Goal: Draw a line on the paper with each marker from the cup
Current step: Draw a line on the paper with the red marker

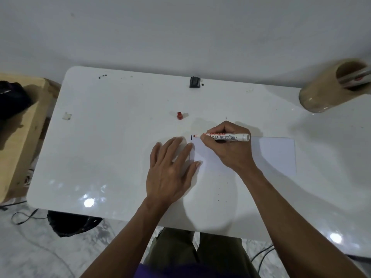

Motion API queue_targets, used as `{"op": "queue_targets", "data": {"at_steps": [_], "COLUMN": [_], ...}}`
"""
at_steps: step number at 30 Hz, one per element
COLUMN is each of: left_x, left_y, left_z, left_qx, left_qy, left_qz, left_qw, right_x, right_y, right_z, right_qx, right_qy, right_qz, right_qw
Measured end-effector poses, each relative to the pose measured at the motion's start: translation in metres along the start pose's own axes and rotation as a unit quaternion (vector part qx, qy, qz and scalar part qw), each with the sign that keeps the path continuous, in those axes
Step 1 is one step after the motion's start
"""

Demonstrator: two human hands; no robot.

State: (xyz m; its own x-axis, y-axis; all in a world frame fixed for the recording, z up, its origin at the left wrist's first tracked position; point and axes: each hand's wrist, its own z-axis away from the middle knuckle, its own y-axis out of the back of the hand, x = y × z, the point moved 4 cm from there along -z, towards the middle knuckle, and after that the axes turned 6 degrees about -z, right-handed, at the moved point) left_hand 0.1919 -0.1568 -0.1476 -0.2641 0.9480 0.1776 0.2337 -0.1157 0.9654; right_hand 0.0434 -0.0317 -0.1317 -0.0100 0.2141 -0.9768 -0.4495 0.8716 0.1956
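My right hand [228,149] grips an uncapped red board marker [224,136], its tip touching the top left corner of the white paper [275,155]. A short dark blue line [191,137] is drawn just left of the tip. My left hand [170,169] lies flat, fingers spread, pressing the paper's left edge onto the white table [112,149]. The marker's red cap [179,115] stands on the table beyond the paper. A beige cup [329,87] at the far right holds at least one more marker [355,78].
A small black object [194,82] sits at the table's far edge and a scrap of tape [66,116] at the left. A wooden stool [20,125] with a dark item stands left of the table. Cables and a black bag [70,223] lie on the floor.
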Motion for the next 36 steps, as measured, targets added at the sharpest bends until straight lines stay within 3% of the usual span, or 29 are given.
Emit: {"op": "queue_targets", "data": {"at_steps": [24, 36], "left_x": [-0.0008, -0.0003], "left_y": [-0.0035, -0.0051], "left_z": [0.0010, 0.0029], "left_qx": [0.004, 0.000], "left_qy": [0.003, 0.010], "left_qz": [0.005, 0.000], "left_qw": [1.000, 1.000], "right_x": [-0.0009, 0.0008], "right_y": [-0.0012, -0.0024], "right_z": [-0.0006, -0.0006], "right_qx": [-0.013, -0.018], "right_qy": [0.016, -0.014], "right_qz": [0.053, 0.017], "right_qw": [0.998, 1.000]}}
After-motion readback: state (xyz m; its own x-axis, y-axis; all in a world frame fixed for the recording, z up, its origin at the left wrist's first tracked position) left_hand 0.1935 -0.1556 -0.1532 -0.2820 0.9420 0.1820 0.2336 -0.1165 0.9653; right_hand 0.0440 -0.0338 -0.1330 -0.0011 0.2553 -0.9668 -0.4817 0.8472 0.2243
